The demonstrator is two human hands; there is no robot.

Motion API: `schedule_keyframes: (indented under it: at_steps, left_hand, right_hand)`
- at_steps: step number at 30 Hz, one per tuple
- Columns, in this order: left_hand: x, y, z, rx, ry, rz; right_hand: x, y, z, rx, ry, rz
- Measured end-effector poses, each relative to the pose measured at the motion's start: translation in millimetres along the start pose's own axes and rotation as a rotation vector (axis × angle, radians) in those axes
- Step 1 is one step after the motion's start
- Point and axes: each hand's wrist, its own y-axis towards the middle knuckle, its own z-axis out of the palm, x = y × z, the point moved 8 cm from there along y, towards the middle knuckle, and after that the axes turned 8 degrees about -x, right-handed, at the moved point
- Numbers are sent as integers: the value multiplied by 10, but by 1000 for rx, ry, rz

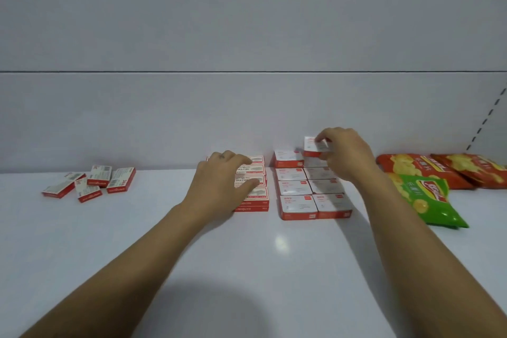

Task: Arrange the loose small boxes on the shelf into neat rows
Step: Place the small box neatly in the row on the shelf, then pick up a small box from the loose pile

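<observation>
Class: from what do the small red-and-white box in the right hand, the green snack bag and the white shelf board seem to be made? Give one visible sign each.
Small red-and-white box: likely printed card; sharp folded edges, matt faces.
Green snack bag: probably glossy plastic film; crinkles and highlights.
White shelf board: semi-gloss, perhaps coated metal or laminate; a light reflects.

A: What shows of the person?

B: Only two arms, cut off by the lower edge; the left forearm and the right forearm are bare from that edge to the wrist.

A: And the hands?

B: The left hand and the right hand are bare too; the fingers are slim; a small dark mark sits near a knuckle of the left hand; ring or smudge, too blurred to tell.
</observation>
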Motion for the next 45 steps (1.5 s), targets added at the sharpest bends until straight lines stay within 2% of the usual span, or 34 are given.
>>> schedule_keyframes:
  at_steps: [3,8,15,23,26,32,45]
  left_hand:
    - [-158,24,45,14,25,19]
    - [-387,65,41,-29,5,39]
    - [-416,-25,42,-87,1,26]
    - [-376,-75,121,3,221,-24]
    - [-356,-95,101,36,290,-36]
    - [-235,-205,-111,24,315,-74]
    - [563,-602,-824,-25,391,-251]
  right_hand:
    - [-279,26,81,-7,-21,48]
    - [-159,75,285,64,-22,-45]
    - [-202,48,445,42,-6,-64]
    - [-131,32,452,30,-188,-83]
    - [-51,-37,376,2,-151,-115]
    - [462,-284,64,-64,25,-272]
    - [1792,-703,79,137,148,-509]
